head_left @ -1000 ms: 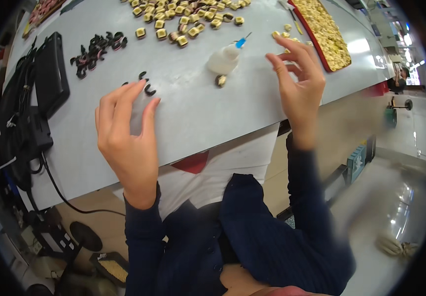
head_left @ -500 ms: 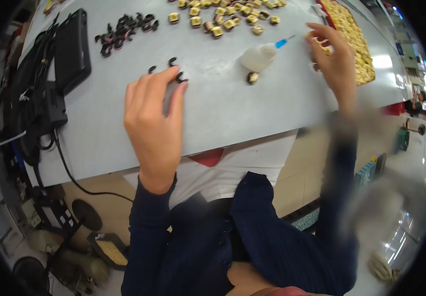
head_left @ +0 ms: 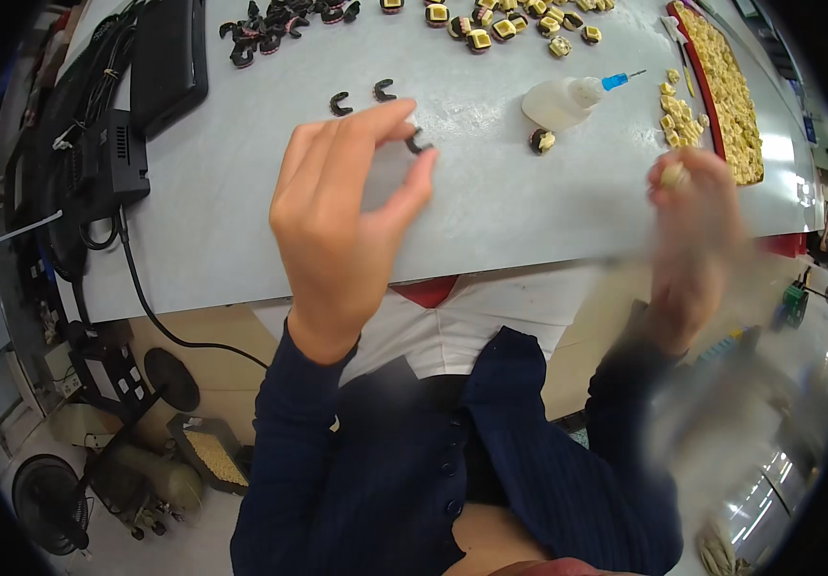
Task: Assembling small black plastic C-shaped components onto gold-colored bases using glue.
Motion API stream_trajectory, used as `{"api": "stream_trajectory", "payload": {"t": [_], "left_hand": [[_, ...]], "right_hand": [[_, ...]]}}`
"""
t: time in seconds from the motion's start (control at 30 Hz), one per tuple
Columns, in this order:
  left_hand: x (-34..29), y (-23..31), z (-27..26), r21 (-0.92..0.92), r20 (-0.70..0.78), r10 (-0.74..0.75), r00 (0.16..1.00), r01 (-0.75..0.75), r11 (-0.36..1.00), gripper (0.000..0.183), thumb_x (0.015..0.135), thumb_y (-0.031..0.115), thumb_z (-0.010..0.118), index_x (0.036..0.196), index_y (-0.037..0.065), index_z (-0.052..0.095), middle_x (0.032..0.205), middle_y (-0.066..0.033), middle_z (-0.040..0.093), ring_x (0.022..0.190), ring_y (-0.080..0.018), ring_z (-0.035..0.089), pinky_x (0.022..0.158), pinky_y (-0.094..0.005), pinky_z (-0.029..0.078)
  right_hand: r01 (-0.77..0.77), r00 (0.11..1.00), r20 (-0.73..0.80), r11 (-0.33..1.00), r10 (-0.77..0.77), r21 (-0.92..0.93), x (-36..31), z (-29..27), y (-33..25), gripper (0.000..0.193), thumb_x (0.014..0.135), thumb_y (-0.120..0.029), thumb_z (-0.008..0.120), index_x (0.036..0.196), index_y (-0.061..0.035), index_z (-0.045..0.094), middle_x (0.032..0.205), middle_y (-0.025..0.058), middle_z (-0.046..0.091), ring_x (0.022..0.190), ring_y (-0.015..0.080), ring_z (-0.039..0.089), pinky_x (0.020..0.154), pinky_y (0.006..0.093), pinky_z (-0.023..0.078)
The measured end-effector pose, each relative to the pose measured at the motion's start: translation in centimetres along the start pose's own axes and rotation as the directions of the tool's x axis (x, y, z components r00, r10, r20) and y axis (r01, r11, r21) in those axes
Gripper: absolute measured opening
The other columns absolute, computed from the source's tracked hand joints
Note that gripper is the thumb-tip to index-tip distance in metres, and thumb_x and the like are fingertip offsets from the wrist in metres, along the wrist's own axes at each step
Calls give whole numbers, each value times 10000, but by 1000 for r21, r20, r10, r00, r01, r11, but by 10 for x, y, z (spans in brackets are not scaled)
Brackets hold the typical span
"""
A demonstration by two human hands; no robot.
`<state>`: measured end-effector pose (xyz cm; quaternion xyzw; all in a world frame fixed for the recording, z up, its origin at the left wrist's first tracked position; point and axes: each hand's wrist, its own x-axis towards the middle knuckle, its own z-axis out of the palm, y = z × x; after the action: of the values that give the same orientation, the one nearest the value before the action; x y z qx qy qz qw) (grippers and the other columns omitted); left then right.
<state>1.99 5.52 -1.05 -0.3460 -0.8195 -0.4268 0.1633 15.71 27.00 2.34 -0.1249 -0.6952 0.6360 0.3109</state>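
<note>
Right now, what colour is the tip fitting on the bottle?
Bright blue; the tip fitting on the bottle shows best in the head view.

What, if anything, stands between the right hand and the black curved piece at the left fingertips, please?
Nothing visible blocks the direct line from the right hand to the black curved piece by the left hand; a small dark-and-cream piece lies close to its far side, with the squeeze bottle beyond.
</note>
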Motion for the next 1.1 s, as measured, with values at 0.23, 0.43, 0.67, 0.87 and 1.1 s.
{"api": "stream_trajectory", "payload": {"t": [0.23,0.43,0.67,0.87,1.1], "left_hand": [[-17,29,-21,-315,-78,159,984,-175,933,541,614,-18,848,1081,-30,575,890,-151,675,725,-200,643,671,-349,502],[-8,24,-27,-320,-25,413,911,-398,860,557,629,23,859,1093,-66,565,1056,-172,599,648,-213,627,664,-394,519],[-10,23,-32,-413,56,357,933,-304,859,671,626,16,866,1184,-38,496,980,-165,670,711,-205,638,741,-406,530],[-15,19,-22,-533,109,397,911,-283,797,655,654,65,859,1197,14,497,942,-164,707,793,-201,634,785,-392,512],[-12,24,1,-435,-19,297,955,-275,858,473,592,135,836,1021,39,663,960,-84,706,838,-226,616,719,-296,518]], "right_hand": [[-603,786,367,747,497,280,-12,50,-6,308,820,34,684,1107,49,572,951,156,697,921,197,674,798,282,548],[-717,674,537,625,507,309,-9,53,-7,306,824,15,692,1098,47,561,928,148,700,826,194,685,678,308,584],[-722,647,582,641,492,260,-6,51,-7,333,805,26,705,1105,52,563,930,150,700,809,191,684,711,312,584],[-768,533,710,615,461,178,-7,44,-7,384,803,43,683,1171,66,576,1001,172,693,928,190,674,866,297,534],[-706,661,547,672,514,222,-15,43,-1,352,808,63,642,1152,79,570,1007,167,685,930,199,668,859,316,544]]}}
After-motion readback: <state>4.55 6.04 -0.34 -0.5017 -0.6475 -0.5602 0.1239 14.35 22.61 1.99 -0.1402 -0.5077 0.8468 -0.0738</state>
